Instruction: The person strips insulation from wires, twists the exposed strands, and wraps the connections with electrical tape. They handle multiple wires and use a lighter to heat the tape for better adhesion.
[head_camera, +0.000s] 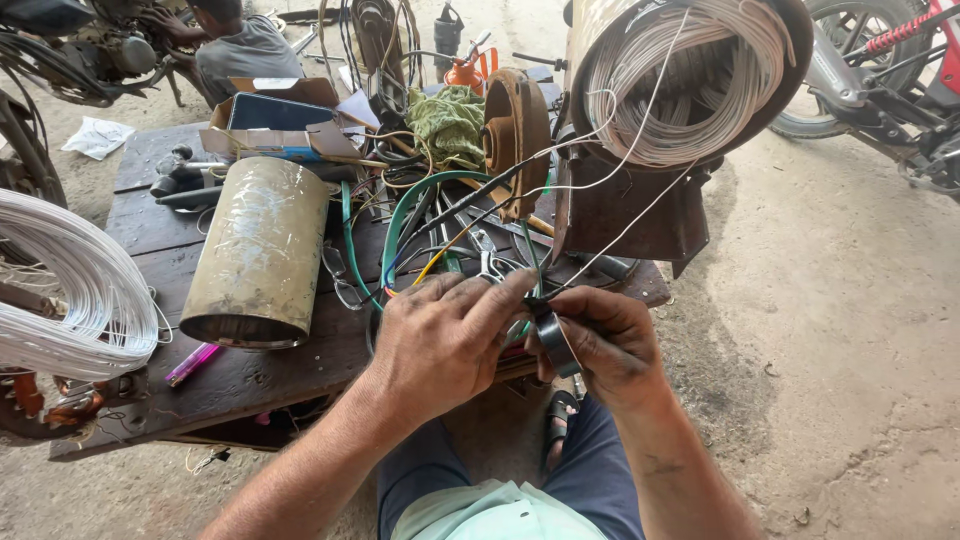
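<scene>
My left hand (445, 335) and my right hand (610, 345) meet over the front edge of a low dark wooden board (240, 375). Between them is a roll of black tape (553, 338). My right hand grips the roll, and the fingertips of my left hand pinch at its top, where thin white wires (600, 255) come down. The wires run up to a motor stator (690, 75) filled with white wire windings. Whether the tape end is around the wires is hidden by my fingers.
A dull metal cylinder (260, 250) lies on the board at left, a pink pen (190, 363) beside it. Green hose loop (400, 225), pliers (488, 262), rusty disc (515, 135), green rag (447, 120), cardboard box (270, 115). White wire coil (65, 290) far left. Another person (235, 45) crouches behind; motorcycle (880, 70) right.
</scene>
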